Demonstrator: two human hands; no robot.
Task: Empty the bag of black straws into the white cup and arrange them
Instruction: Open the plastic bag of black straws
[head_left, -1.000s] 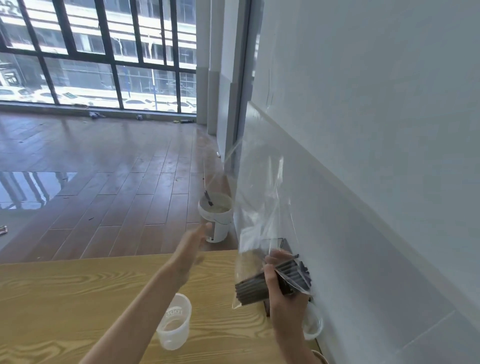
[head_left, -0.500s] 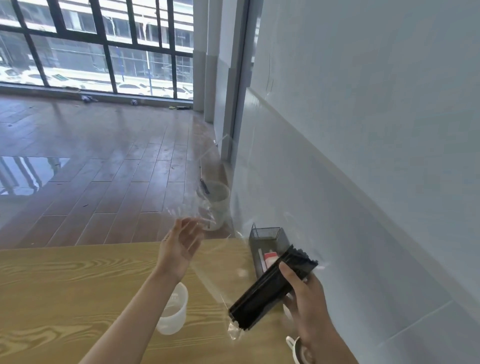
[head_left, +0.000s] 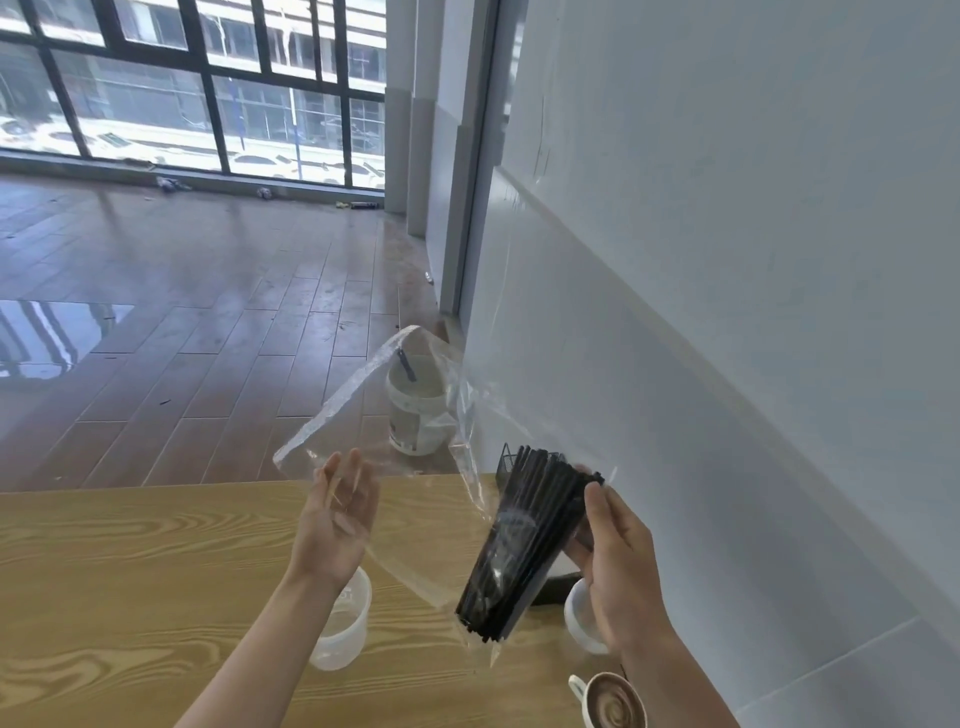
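My right hand (head_left: 618, 566) grips a bundle of black straws (head_left: 524, 545) through a clear plastic bag (head_left: 384, 395). The bundle slants steeply, its lower end just above the wooden table (head_left: 130, 561). The bag's empty, loose part billows up and to the left. My left hand (head_left: 340, 519) is raised with fingers spread against that loose film, gripping nothing. A translucent white cup (head_left: 343, 634) stands on the table below my left wrist. A second white cup (head_left: 577, 616) sits partly hidden behind my right hand.
A cup of coffee with latte art (head_left: 615, 704) stands near the table's front right. A black mesh holder (head_left: 506, 460) sits behind the straws by the white wall (head_left: 727, 312). On the wooden floor beyond the table is a paint bucket (head_left: 415, 410).
The straw bundle has tipped from nearly level to steeply slanted. The bag's empty part has swung down and left onto my left hand, which has stayed raised.
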